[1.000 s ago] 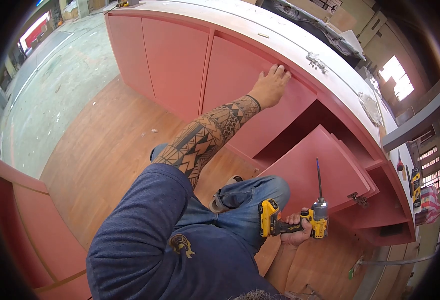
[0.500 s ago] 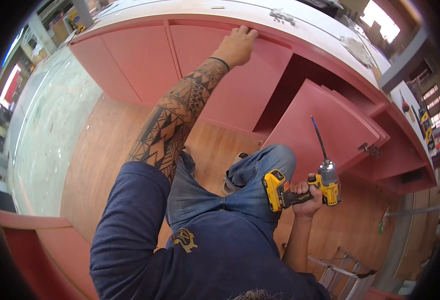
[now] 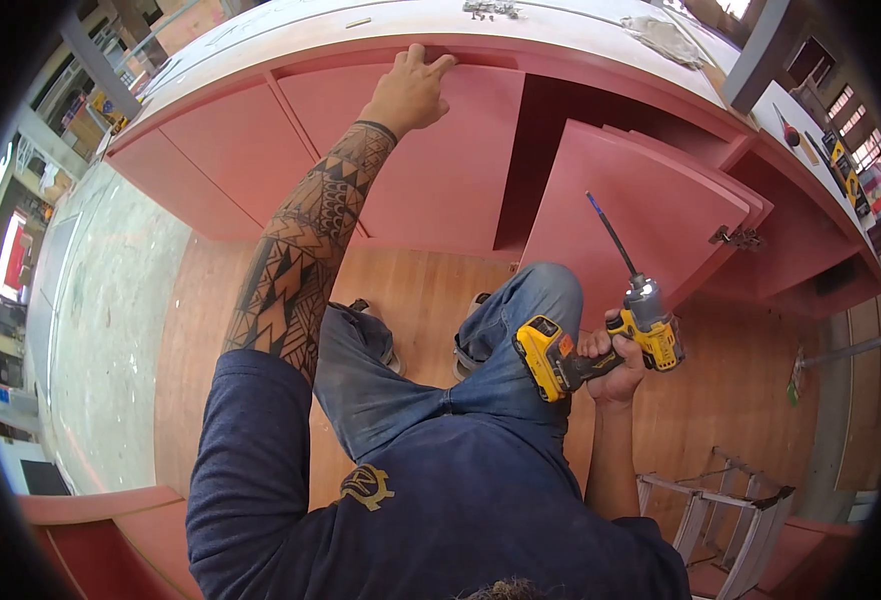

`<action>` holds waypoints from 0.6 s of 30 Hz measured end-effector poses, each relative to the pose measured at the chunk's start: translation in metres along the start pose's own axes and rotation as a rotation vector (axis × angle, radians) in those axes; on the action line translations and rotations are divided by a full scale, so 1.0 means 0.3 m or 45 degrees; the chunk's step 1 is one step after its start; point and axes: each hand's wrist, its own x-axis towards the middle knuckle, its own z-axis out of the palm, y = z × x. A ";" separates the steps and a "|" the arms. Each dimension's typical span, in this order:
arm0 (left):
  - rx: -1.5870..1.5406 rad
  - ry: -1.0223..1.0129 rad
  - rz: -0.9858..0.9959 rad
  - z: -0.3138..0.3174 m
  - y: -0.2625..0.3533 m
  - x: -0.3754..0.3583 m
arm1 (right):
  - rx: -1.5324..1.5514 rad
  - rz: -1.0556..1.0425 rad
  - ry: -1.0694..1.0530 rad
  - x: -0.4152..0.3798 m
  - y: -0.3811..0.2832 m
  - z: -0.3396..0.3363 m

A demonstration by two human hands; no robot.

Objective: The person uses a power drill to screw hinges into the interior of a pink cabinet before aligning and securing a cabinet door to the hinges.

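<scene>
My left hand [image 3: 410, 92] is at the top edge of a pink cabinet door [image 3: 430, 160], its fingers hooked over the edge and the thumb on the front face. That door sits upright in the cabinet front. In my right hand [image 3: 615, 370] is a yellow and black cordless impact driver [image 3: 650, 335], held by its grip beside my knee. Its long bit [image 3: 615, 235], blue at the tip, points up and away from me. Just beyond the bit, another pink door [image 3: 620, 200] leans at an angle, with a metal hinge [image 3: 735, 238] at its right edge.
A dark opening [image 3: 540, 140] lies between the two doors. Small metal hardware [image 3: 490, 10] is on the white countertop [image 3: 570, 22]. A screwdriver [image 3: 788, 130] rests at the right end. An aluminium stepladder [image 3: 710, 500] stands on the wooden floor at lower right.
The whole view has shifted, so the cabinet appears further left. My left hand stays on the same door's top edge, fingers slightly more spread. The impact driver remains in my right hand.
</scene>
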 end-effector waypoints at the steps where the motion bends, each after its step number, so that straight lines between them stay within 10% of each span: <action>1: 0.001 0.001 0.006 0.003 -0.001 0.005 | 0.003 -0.005 0.002 -0.001 0.001 0.000; 18: -0.379 0.106 0.065 -0.116 0.054 -0.322 | -0.006 0.002 -0.033 0.014 0.006 -0.007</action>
